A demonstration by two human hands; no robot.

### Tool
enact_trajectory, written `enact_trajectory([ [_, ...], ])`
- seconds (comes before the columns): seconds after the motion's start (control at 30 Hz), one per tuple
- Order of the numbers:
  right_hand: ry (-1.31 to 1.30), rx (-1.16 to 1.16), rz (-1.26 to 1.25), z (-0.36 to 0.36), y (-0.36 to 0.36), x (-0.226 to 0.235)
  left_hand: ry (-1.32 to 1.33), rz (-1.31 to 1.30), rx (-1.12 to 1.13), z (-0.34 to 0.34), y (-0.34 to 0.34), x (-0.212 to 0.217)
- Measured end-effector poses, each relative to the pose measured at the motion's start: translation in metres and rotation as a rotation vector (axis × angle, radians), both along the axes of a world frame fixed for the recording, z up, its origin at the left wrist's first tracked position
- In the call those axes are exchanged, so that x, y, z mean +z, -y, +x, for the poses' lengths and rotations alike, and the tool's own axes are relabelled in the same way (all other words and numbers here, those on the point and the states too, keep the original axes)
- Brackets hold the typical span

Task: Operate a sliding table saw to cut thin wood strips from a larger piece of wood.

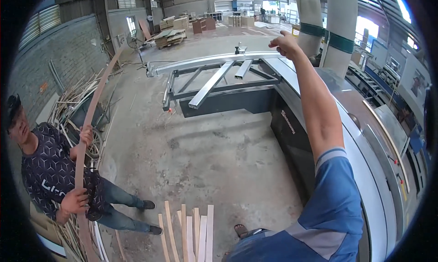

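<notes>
At far left a co-worker [50,170] grips a long bowed wooden strip [86,125] with both hands, standing it upright so its curve clears the scrap pile [73,102]. Cut slats [191,232] lie fanned on the concrete floor [205,148]. Further right, the sliding table saw [219,75] stretches out its carriage. The person's right hand [284,43] reaches far forward over the saw's far end — fingers curled, touching or holding nothing I can make out. The left hand is out of sight.

right hand [285,44] rests outstretched on the saw table [365,170] while a co-worker [50,170] holds a long strip [89,120].
</notes>
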State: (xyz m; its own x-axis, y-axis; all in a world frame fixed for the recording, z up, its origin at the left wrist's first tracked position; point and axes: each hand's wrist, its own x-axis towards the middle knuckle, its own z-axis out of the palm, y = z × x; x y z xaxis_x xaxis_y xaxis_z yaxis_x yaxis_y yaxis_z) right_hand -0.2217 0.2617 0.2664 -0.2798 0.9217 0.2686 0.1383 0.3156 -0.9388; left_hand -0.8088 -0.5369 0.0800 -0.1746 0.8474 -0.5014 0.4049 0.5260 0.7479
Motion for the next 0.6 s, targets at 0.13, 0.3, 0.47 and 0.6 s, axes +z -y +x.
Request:
enact_trajectory([
  [0.13,-0.012,-0.003,0.011,-0.007,-0.025,0.006,1.301,0.148,0.51,0.016,0.01,-0.064],
  [0.3,-0.006,-0.019,0.0,-0.013,-0.031,0.012,1.044,0.025,0.78,0.138,0.077,-0.229],
  [0.47,0.017,-0.066,0.02,-0.02,-0.034,0.003,0.758,-0.07,1.013,0.334,0.117,-0.385],
  [0.6,-0.063,-0.086,0.013,-0.024,-0.035,-0.005,0.512,-0.162,1.192,0.474,0.126,-0.454],
])
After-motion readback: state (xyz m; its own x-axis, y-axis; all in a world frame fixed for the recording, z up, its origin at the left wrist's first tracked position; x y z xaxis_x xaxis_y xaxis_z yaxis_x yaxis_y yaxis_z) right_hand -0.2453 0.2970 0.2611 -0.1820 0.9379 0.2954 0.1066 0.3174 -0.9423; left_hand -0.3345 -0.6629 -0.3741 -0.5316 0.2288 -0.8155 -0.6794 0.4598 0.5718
